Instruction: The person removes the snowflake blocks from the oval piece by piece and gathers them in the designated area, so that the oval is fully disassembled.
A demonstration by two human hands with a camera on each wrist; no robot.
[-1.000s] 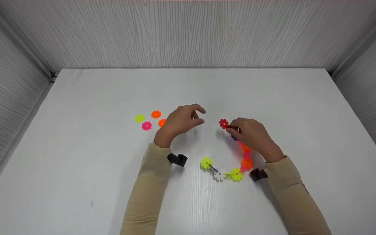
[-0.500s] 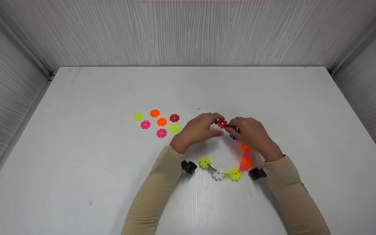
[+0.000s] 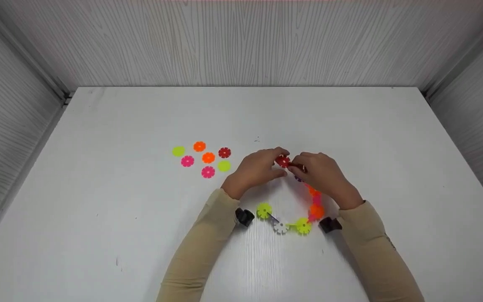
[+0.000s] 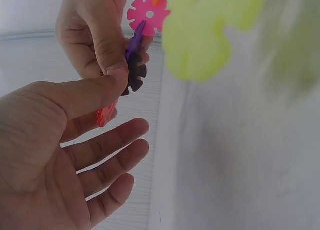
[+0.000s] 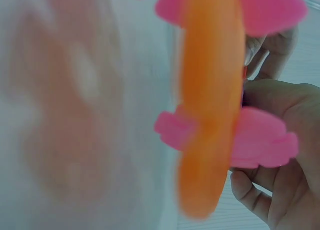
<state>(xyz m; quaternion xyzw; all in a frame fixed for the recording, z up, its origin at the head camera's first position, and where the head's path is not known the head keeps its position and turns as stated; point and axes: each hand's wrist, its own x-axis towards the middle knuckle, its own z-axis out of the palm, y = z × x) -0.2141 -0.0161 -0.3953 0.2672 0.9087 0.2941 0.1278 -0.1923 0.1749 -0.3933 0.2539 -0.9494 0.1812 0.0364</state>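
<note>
In the head view, my left hand (image 3: 256, 170) pinches a red notched flower disc (image 3: 283, 161) between thumb and index finger; its other fingers are spread in the left wrist view. Right beside it, my right hand (image 3: 323, 174) pinches a dark-looking notched disc (image 4: 136, 74), partly hidden by the thumb. This disc joins the red one to a purple disc (image 4: 135, 42), then a pink disc (image 4: 149, 13). From there a curved chain runs through orange discs (image 3: 317, 211), a yellow disc (image 3: 303, 226) and a white disc (image 3: 281, 227) to a yellow end disc (image 3: 264, 210).
Several loose discs lie flat left of my left hand, among them a red one (image 3: 224, 152), an orange one (image 3: 208, 157), a pink one (image 3: 208, 172) and a yellow one (image 3: 178, 151). Wood-grain panels (image 3: 241, 46) bound the white table (image 3: 99, 188) at the back and sides.
My left hand has moved right from beside the loose discs and has taken hold of the red disc at the chain's end. My right hand has stayed nearly in place.
</note>
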